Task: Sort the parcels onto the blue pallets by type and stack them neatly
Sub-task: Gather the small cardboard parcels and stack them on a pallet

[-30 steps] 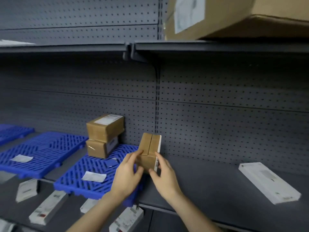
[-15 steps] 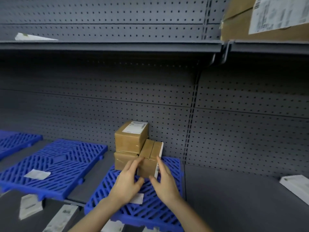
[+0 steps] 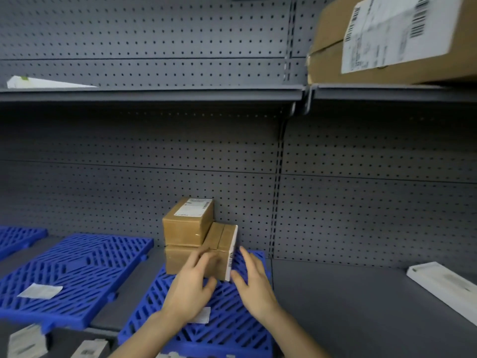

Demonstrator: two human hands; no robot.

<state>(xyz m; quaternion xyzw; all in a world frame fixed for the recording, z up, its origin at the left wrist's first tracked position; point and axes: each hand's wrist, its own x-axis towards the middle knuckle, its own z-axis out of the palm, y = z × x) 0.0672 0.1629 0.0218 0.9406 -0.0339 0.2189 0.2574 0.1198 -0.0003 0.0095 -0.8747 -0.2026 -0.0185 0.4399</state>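
Observation:
A small brown parcel (image 3: 222, 244) with a white label on its right side stands on the blue pallet (image 3: 232, 324), right beside a stack of two brown boxes (image 3: 185, 228) at the back wall. My left hand (image 3: 191, 293) is blurred, its fingers loosely against the parcel's front face. Just right of the parcel, my right hand (image 3: 254, 285) is spread with straight fingers, the thumb near the parcel's lower corner.
A second blue pallet (image 3: 77, 270) lies to the left with a paper slip on it, and a third (image 3: 18, 239) at the far left. A flat white box (image 3: 444, 288) lies on the grey shelf at right. A large cardboard box (image 3: 387, 47) sits on the upper shelf. White parcels (image 3: 25, 342) lie below.
Both hands carried the small parcel left onto the pallet and set it against the two-box stack. The fingers have loosened from it and the right hand has come off.

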